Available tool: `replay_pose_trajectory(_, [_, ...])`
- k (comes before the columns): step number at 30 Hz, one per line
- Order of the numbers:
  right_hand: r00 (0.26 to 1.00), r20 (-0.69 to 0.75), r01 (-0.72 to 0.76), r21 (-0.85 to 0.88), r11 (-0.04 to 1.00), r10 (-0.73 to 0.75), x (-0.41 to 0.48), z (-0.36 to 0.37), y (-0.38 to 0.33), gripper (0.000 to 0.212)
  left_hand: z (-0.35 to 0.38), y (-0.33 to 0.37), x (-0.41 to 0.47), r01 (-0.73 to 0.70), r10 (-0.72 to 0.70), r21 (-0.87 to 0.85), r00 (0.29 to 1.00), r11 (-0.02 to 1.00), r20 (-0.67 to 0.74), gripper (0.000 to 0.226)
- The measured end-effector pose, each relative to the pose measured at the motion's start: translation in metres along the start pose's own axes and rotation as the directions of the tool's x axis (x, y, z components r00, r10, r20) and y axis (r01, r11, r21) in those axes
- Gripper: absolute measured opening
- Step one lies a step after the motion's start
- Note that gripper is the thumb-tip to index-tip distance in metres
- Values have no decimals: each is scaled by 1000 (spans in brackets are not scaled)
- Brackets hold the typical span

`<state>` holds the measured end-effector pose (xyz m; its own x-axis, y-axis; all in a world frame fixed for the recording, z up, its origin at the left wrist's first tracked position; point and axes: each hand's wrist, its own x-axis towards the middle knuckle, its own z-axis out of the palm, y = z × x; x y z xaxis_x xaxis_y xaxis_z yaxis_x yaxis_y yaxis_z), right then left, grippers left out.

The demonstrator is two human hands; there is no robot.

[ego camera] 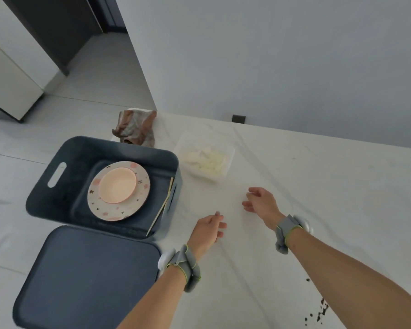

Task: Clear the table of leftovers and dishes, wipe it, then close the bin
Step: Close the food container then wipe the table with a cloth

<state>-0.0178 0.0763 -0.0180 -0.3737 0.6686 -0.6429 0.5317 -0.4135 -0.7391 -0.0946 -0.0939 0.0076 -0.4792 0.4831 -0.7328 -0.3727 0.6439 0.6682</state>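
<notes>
Both hands, the left hand and the right hand, hover loosely spread and empty over the white table at frame center. Left of them, the open bin holds stacked plates; its lid lies below. A leftovers container and a brown cloth sit above.

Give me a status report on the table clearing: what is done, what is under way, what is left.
Done: a pink bowl on a patterned plate and chopsticks lie in the open bin.

Under way: nothing held; left hand and right hand hover empty over the table.

Left: the clear food container, dark crumbs, wiping with the brown cloth, closing the lid.
</notes>
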Motion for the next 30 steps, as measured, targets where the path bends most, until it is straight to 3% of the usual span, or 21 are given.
replay_pose_trajectory(3, [999, -19, 43, -164, 985, -47, -6, -14, 14, 29, 6, 27, -12, -75, 75, -7, 993, 997, 90, 36])
replay_pose_trajectory(6, [983, -50, 161, -228, 960, -176, -4, -12, 0, 25, -8, 81, -17, -256, 257, -19, 960, 966, 108, 25])
replay_pose_trajectory(10, [954, 6, 272, -439, 857, -300, 6, 1, -36, 33, -57, 150, -3, -434, 428, -50, 899, 900, -97, 20])
replay_pose_trajectory(13, [957, 135, 275, -701, 659, -256, 28, 13, -56, 49, -117, 177, 27, -492, 509, 131, 819, 861, -265, 22])
replay_pose_trajectory(16, [978, 113, 183, -865, 467, -174, 46, 25, -72, 58, -173, 185, 73, -341, 536, 503, 783, 794, -315, 26])
replay_pose_trajectory(20, [997, 65, 77, -957, 279, -50, 59, 31, -74, 62, -220, 189, 124, -70, 407, 774, 878, 629, -251, 31])
replay_pose_trajectory(24, [991, 116, 128, -968, 215, -66, 73, 29, -55, 73, -230, 200, 163, 5, 297, 860, 937, 510, -182, 44])
replay_pose_trajectory(30, [981, 167, 188, -939, 289, -95, 90, 18, -58, 71, -238, 205, 208, 156, 21, 914, 984, 376, -176, 66])
